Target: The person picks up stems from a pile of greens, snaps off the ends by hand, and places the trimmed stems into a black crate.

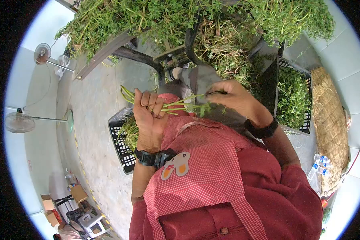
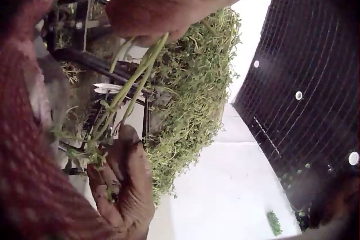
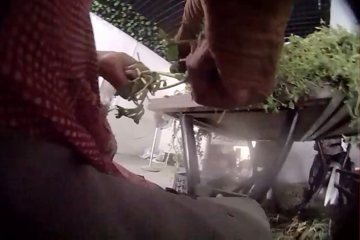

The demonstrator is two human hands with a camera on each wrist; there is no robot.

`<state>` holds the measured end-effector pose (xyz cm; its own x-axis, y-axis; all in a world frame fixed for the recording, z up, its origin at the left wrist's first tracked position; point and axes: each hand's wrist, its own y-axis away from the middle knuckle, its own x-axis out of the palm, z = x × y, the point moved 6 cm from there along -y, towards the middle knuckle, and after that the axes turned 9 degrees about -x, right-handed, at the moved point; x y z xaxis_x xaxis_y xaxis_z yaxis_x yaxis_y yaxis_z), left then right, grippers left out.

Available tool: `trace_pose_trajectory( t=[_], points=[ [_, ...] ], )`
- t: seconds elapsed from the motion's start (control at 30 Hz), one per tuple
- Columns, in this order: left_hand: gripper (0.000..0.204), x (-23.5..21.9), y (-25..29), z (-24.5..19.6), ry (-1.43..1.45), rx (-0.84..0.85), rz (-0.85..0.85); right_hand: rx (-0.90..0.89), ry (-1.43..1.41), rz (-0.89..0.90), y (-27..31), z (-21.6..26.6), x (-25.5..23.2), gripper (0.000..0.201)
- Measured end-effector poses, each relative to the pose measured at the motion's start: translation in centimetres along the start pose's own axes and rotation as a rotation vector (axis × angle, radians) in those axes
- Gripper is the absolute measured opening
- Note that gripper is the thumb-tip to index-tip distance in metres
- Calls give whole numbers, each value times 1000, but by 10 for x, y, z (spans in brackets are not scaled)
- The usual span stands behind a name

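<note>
My left hand [image 1: 149,116] grips a small bunch of green leafy stems [image 1: 174,107] in front of the apron, the cut ends poking out past the thumb side. Facing it, my right hand [image 1: 240,100] has its fingers curled at the leafy end and pinches a stem there. In the left wrist view the long stems [image 2: 132,91] run from my left hand [image 2: 180,1] down to my right hand [image 2: 126,181], whose fingertips look darkened. From the right wrist, small leaves [image 3: 138,91] hang between my left hand [image 3: 117,70] and my right hand [image 3: 233,48].
Heaped greens [image 1: 160,20] cover a table ahead. Loose stems [image 1: 224,48] pile beneath it. A black crate [image 1: 122,160] stands at left, another crate [image 1: 308,100] with greens at right. Beyond are a straw roll [image 1: 330,124], water bottles [image 1: 321,165] and standing fans [image 1: 20,122].
</note>
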<state>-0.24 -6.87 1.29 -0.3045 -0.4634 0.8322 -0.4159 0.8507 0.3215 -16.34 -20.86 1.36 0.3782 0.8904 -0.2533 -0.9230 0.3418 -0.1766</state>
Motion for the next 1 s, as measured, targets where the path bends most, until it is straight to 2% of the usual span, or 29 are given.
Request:
trace_pose_trajectory(
  t=[0.03, 0.1, 0.13, 0.17, 0.23, 0.33, 0.47, 0.57, 0.63, 0.67, 0.73, 0.77, 0.8, 0.83, 0.87, 0.93, 0.97, 1.0],
  points=[
    [47, 0, 0, 1, -13, -6, -11, 2, -2, -2, -1, -5, 8, 29],
    [47, 0, -1, 2, -25, -11, -15, -104, 287, 42, -5, -11, 22, 29],
    [47, -2, -1, 2, -36, -17, -18, -156, 318, 24, -9, -12, 28, 29],
    [48, -3, -1, 2, -46, -21, -23, -158, 320, 27, -8, -13, 30, 29],
    [48, -1, 0, 2, -42, -19, -3, -17, 274, 82, -9, -7, 35, 29],
    [49, -1, -1, 6, -50, -17, -18, -88, 258, 103, -11, -13, 43, 29],
    [49, -2, -3, 7, -94, -13, -9, -69, 331, 167, -15, -8, 48, 30],
    [48, -2, -2, 10, -73, -30, -96, -96, 286, 140, -18, -10, 52, 26],
    [47, -3, -2, 16, -104, -31, -136, -14, 290, -33, -21, -15, 41, 24],
    [47, -3, -2, 18, -136, -31, -172, -11, 291, -38, -20, -15, 38, 24],
    [46, -4, -5, 19, -131, -36, -116, 97, -25, -110, -20, -21, 30, 30],
    [46, -3, -5, 20, -125, -42, -71, 98, -23, -108, -21, -22, 30, 30],
    [46, 0, -4, 23, -123, -42, -74, 58, 169, -114, -23, -19, 29, 30],
    [46, 2, -3, 27, -159, -26, -167, 16, 359, -122, -25, -15, 30, 30],
    [46, 2, -2, 27, -195, -9, -256, 15, 360, -122, -27, -16, 34, 30],
    [45, -7, -6, 25, -189, -4, -211, -38, 536, -223, -29, -17, 35, 28],
    [45, -9, -8, 24, -183, 4, -166, -39, 538, -223, -29, -20, 33, 28],
    [45, -5, -5, 22, -181, 5, -166, -40, 295, -190, -29, -27, 33, 21]
  ],
)
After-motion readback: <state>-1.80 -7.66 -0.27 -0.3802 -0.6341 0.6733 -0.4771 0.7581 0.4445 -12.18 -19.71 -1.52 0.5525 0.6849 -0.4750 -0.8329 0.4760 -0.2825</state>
